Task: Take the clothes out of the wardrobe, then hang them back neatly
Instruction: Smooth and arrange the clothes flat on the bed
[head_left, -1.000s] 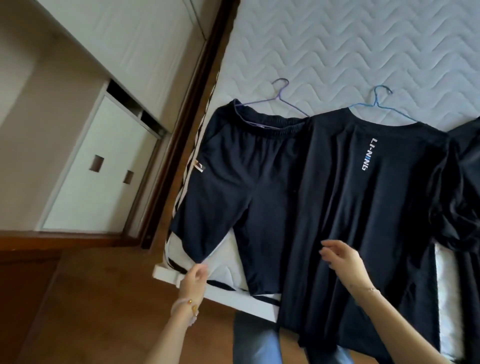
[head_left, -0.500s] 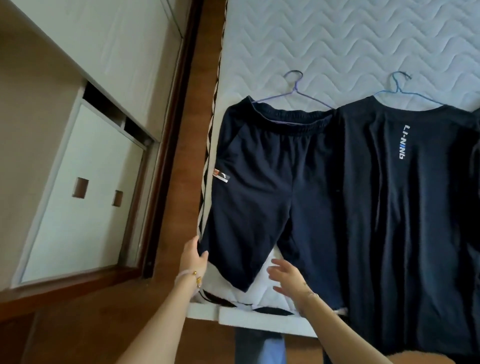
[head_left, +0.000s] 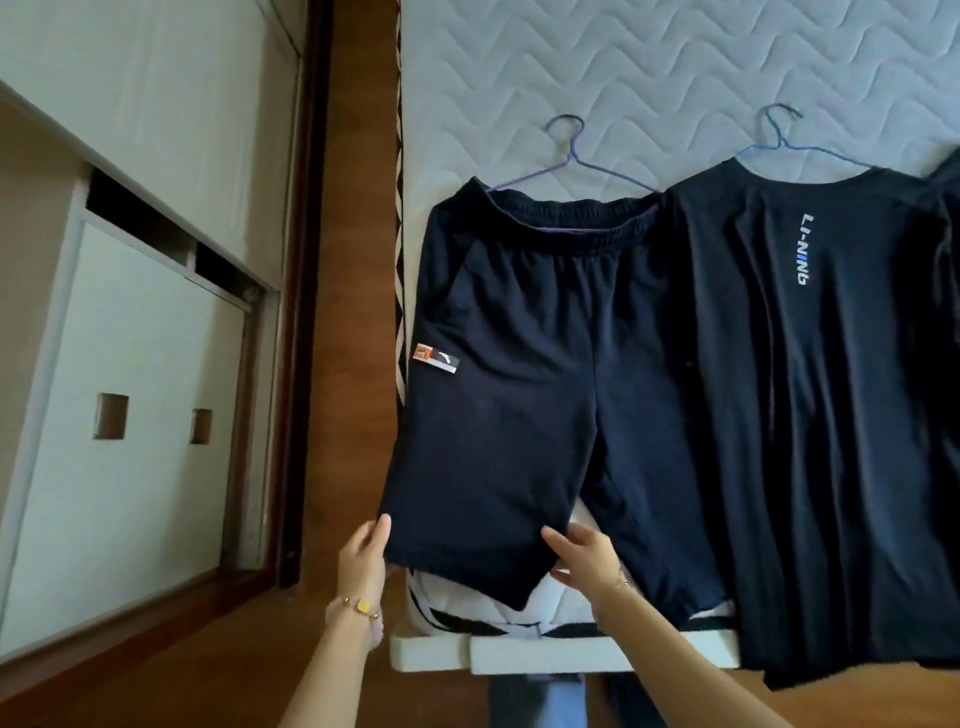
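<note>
shorts (head_left: 519, 389): dark navy, soft knit, gathered elastic waistband; lie flat along the mattress's left edge, with the left leg's hem raised at the foot end.
left hand (head_left: 363, 556): thumb on top of the cloth, pinches that hem's outer corner.
right hand (head_left: 587, 561): pinches the same hem's inner corner.
purple hanger (head_left: 571, 156): thin bent wire, inside the waistband.
t-shirt (head_left: 831, 415): dark, smooth, loosely creased, touching the shorts' right side.
blue hanger (head_left: 779, 140): thin wire, in its neck.
mattress (head_left: 675, 62): white, quilted in wavy stitching.
</note>
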